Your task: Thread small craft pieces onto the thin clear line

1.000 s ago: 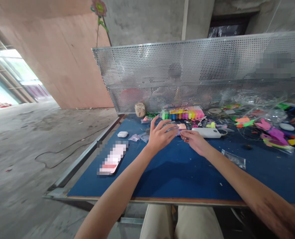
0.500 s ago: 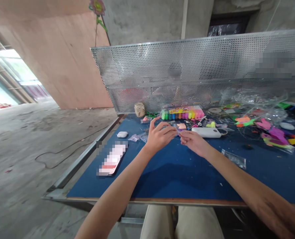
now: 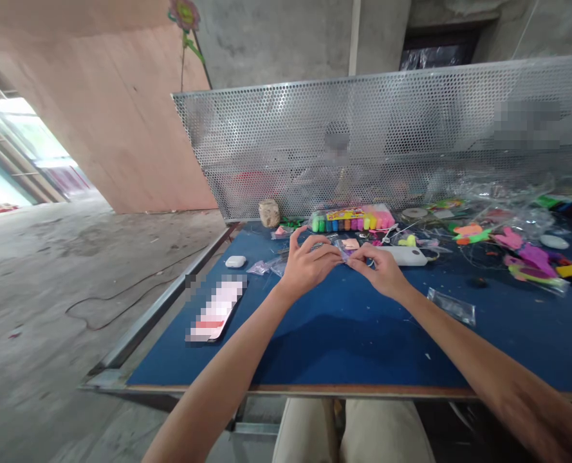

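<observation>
Between my two hands, over the middle of the blue table, is a small clear plastic bag [image 3: 343, 251] with a purple tint. My left hand [image 3: 311, 262] pinches its left side with thumb and fingertips, the index finger raised. My right hand [image 3: 378, 269] grips the other side between thumb and index finger, the remaining fingers curled. Fingers cover much of the bag, so its contents are unclear. Just behind it shows a peach-coloured piece [image 3: 350, 244]. A white power strip [image 3: 410, 256] lies right behind my right hand.
A pack of coloured clay [image 3: 353, 219] lies along the perforated metal screen [image 3: 276, 141]. At left are a phone [image 3: 221, 308], a white earbud case [image 3: 235, 262] and a purplish plastic packet [image 3: 258, 267]. A clear bag [image 3: 452, 306] lies right, before cluttered bright foam-like pieces [image 3: 536, 259].
My right hand has turned and its thumb and index finger now reach forward onto the bag. My left hand stays almost where it was.
</observation>
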A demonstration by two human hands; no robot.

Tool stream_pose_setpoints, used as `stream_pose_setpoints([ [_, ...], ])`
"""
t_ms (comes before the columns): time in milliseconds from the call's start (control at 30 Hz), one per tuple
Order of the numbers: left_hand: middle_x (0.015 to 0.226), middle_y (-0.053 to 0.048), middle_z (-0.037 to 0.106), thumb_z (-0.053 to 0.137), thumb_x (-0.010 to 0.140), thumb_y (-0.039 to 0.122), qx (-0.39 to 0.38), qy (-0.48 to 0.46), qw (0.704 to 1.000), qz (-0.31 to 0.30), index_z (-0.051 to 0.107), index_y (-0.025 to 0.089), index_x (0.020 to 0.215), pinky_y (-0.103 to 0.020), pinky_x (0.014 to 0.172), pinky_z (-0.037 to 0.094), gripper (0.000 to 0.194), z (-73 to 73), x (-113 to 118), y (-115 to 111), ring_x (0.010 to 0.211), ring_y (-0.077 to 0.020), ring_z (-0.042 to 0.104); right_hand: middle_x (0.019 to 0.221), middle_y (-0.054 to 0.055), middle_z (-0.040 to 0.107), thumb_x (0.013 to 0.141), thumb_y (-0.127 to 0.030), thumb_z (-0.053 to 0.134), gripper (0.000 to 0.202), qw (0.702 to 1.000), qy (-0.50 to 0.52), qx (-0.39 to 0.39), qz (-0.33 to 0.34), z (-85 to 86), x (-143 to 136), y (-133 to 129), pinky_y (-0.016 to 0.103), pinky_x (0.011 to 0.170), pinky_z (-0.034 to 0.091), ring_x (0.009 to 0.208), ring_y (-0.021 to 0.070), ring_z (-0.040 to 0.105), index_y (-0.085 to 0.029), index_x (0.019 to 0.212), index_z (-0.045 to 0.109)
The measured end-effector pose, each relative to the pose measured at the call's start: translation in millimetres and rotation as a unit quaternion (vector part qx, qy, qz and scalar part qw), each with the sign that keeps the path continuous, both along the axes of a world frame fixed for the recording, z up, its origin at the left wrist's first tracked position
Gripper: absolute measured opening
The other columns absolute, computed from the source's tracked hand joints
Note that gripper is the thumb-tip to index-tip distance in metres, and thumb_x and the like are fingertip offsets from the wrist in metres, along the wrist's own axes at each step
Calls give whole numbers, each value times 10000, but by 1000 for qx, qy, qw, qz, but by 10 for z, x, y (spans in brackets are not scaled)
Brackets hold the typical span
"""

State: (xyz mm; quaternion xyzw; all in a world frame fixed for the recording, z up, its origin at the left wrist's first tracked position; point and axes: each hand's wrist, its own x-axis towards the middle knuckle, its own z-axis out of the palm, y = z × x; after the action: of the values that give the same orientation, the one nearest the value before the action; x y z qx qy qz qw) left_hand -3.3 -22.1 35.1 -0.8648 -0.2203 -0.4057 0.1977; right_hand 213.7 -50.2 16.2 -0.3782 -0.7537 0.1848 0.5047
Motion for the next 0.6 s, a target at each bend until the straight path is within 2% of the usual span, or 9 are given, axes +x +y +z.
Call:
stream_pose_setpoints([
  [200, 1009, 35, 751, 626, 920, 314, -66, 5, 998, -18, 743, 305, 900, -502, 1174, 191, 119, 34, -4, 0, 1118, -196, 594, 760, 37, 638, 909, -385, 620, 209, 999, -41, 17, 2, 21, 47, 3, 342, 738, 442, 759, 202, 574, -233, 800, 712],
  [333, 1082, 2, 731, 596, 937, 336, -137, 40, 989, -42, 722, 261, 988, -422, 1092, 351, 155, 10, 13, 50, 1114, -189, 611, 731, 28, 648, 879, -375, 653, 189, 999, -44, -4, -6, -28, 91, 73, 334, 714, 421, 724, 193, 562, -221, 782, 705],
  [467, 1171, -58, 695, 611, 920, 373, -211, 38, 976, -44, 664, 225, 1145, -381, 974, 475, 274, -70, 56, 77, 1095, -215, 639, 636, -14, 573, 838, -408, 694, 228, 990, 95, -98, 17, -95, 112, 158, 285, 582, 349, 590, 136, 470, -203, 741, 676],
  [533, 1155, -76, 699, 624, 907, 395, -237, -4, 970, -47, 651, 222, 1165, -393, 964, 495, 311, -112, 84, 76, 1084, -230, 652, 585, -32, 508, 817, -412, 720, 249, 975, 164, -141, 50, -127, 99, 190, 277, 557, 318, 557, 118, 417, -196, 707, 662],
  [600, 1092, -71, 716, 642, 894, 383, -283, -76, 954, -65, 634, 224, 1183, -379, 937, 524, 329, -142, 110, 68, 1036, -219, 678, 560, -40, 470, 805, -405, 738, 244, 955, 215, -183, 89, -167, 67, 214, 279, 574, 337, 550, 111, 395, -192, 706, 670],
])
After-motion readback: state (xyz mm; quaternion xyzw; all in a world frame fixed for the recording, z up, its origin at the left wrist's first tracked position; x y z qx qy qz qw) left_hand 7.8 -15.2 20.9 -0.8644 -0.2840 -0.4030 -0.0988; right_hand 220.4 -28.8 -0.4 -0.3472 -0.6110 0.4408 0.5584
